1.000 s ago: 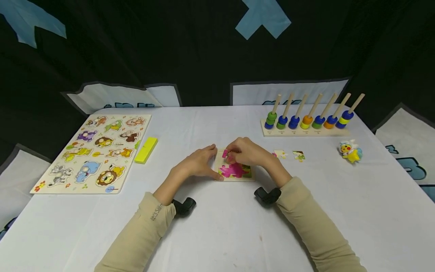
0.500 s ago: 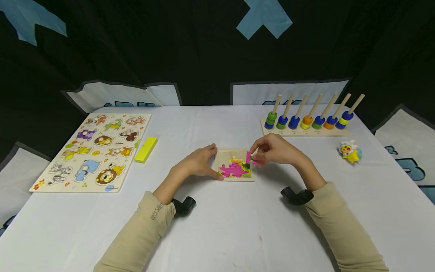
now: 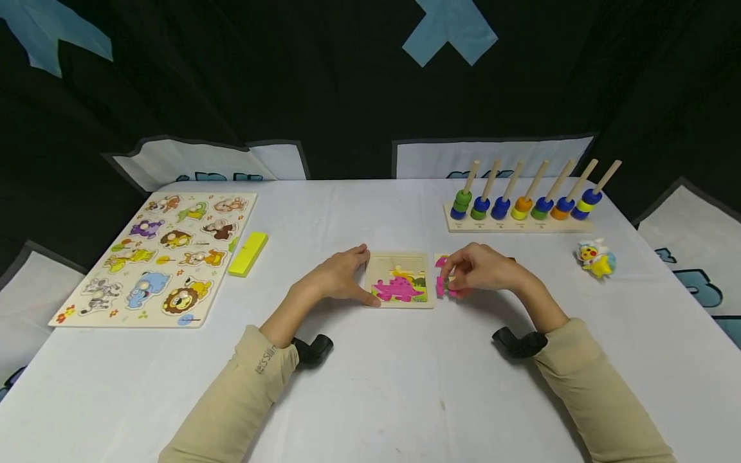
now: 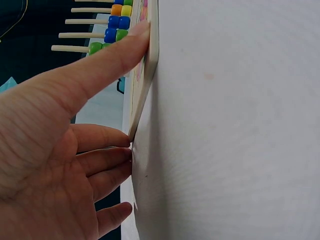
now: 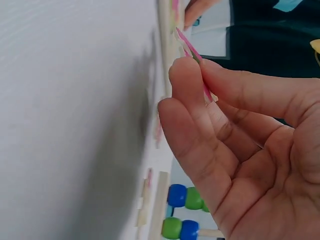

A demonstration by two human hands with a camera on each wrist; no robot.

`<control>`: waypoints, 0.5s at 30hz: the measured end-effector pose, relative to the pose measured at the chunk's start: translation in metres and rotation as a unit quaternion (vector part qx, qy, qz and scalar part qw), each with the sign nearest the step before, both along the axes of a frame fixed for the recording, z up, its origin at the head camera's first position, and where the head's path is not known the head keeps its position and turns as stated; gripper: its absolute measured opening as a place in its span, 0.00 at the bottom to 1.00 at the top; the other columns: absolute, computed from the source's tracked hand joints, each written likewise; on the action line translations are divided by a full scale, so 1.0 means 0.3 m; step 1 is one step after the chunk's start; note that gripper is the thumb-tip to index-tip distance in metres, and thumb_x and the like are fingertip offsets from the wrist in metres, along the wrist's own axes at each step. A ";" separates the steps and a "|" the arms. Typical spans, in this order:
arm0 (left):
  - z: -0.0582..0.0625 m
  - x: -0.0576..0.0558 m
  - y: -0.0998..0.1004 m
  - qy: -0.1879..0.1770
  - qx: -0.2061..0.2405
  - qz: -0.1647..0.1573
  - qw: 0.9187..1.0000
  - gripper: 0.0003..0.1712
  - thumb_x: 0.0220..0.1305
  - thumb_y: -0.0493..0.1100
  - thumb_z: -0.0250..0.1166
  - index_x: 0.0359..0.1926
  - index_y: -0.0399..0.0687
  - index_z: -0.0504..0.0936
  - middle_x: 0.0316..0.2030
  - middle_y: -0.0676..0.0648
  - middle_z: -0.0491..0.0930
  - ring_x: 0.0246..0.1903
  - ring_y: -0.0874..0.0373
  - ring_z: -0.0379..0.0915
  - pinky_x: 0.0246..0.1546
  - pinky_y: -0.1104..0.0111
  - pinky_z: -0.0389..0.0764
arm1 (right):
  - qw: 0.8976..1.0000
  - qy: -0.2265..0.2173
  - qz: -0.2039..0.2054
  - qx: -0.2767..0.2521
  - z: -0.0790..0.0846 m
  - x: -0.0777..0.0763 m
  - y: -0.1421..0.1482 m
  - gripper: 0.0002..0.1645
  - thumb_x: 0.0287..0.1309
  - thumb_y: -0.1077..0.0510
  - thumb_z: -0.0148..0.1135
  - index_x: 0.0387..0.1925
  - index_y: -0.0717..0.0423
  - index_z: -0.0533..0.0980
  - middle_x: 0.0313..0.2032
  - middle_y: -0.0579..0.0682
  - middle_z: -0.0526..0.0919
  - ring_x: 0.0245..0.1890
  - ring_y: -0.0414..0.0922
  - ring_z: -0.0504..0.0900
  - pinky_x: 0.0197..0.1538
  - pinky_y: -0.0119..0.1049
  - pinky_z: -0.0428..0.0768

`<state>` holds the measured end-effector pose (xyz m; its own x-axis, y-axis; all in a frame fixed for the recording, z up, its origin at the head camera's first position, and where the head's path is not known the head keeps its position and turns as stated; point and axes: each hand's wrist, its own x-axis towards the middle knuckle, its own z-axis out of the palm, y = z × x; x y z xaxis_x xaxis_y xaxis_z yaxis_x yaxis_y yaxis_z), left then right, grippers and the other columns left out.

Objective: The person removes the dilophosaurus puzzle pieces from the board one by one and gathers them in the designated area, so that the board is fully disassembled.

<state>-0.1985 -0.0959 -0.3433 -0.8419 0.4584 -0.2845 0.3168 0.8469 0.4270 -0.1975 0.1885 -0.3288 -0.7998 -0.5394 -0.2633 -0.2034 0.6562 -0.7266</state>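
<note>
My left hand (image 3: 338,276) rests beside a small wooden jigsaw puzzle board (image 3: 399,304), its thumb on the near left corner and its fairly straight fingertips at the left edge. Inside the frame lie pieces showing a pink dinosaur (image 3: 399,289); the upper part of the tray is bare wood. To the right of the board, my right hand (image 3: 483,269) pinches a pink puzzle piece (image 3: 442,287) between thumb and fingers. The right wrist view shows this puzzle piece (image 5: 191,46) held tilted at the fingertips. Another pink piece (image 3: 440,260) lies on the table, partly hidden behind the right hand.
A large animal puzzle board (image 3: 156,257) lies at the left, with a yellow block (image 3: 248,254) beside it. At the back right stands a wooden peg rack (image 3: 521,226) with coloured beads. A small yellow toy figure (image 3: 598,258) sits on the right of the white table (image 3: 370,392).
My right hand has moved from above the puzzle board to its right, carrying the pink puzzle piece off the board. The left hand has stayed at the board's left edge.
</note>
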 end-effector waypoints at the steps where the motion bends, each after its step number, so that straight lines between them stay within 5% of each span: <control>1: 0.000 0.000 0.001 0.000 0.001 0.000 1.000 0.58 0.47 0.59 0.75 0.71 0.37 0.58 0.75 0.39 0.50 0.73 0.42 0.49 0.72 0.50 0.54 | 1.000 -0.002 0.000 0.003 -0.005 -0.001 0.001 0.07 0.53 0.66 0.64 0.36 0.65 0.81 0.17 0.49 0.81 0.20 0.41 0.80 0.28 0.31 0.74; 15: 0.001 0.001 -0.003 -0.004 0.004 0.002 1.000 0.58 0.48 0.59 0.74 0.72 0.37 0.57 0.75 0.40 0.49 0.73 0.42 0.48 0.72 0.50 0.53 | 0.999 0.017 -0.025 0.033 -0.041 -0.006 -0.006 0.06 0.53 0.64 0.65 0.34 0.63 0.81 0.16 0.47 0.81 0.18 0.41 0.81 0.27 0.32 0.74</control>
<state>-0.1983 -0.0968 -0.3431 -0.8414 0.4579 -0.2869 0.3105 0.8442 0.4369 -0.1991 0.1867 -0.3411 -0.8348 -0.4802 -0.2693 -0.1927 0.7130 -0.6741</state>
